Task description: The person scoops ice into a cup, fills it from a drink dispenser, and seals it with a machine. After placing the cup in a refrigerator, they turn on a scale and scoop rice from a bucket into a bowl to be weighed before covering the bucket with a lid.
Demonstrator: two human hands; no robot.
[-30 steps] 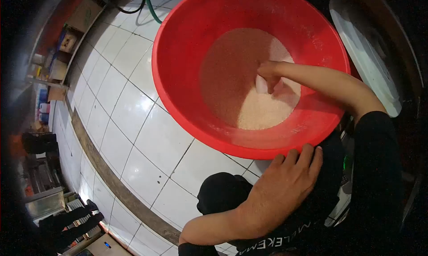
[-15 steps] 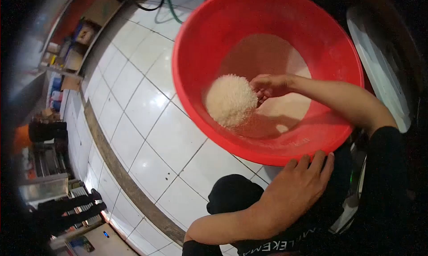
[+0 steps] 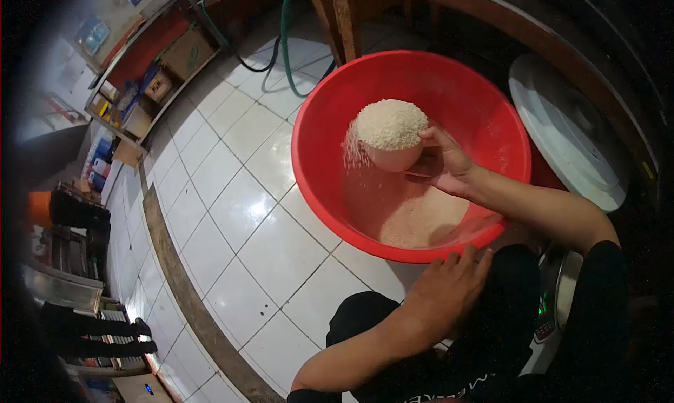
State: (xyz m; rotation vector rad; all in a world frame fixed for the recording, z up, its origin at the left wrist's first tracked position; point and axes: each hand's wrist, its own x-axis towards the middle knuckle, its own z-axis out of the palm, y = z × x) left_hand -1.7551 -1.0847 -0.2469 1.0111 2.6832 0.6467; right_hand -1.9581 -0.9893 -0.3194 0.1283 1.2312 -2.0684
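A small pale bowl, heaped with whitish grains, is gripped at its right side by my right hand. Grains spill over the bowl's left side. The bowl is over the large red tub, which has more pale material in its bottom. My left hand lies palm down by the tub's near rim, beside my dark-clothed knee, with its fingers extended. Nothing shows in that hand.
A digital scale is at the lower right. A large white lid leans right of the tub. Behind stands a wooden-legged table with a green hose nearby. A person's dark-clothed legs show at far left.
The view has shifted, and the tub appears lower. My right hand has raised the grain-heaped bowl, whose pale side now shows, and grains are falling from its left. My left hand remains near the rim.
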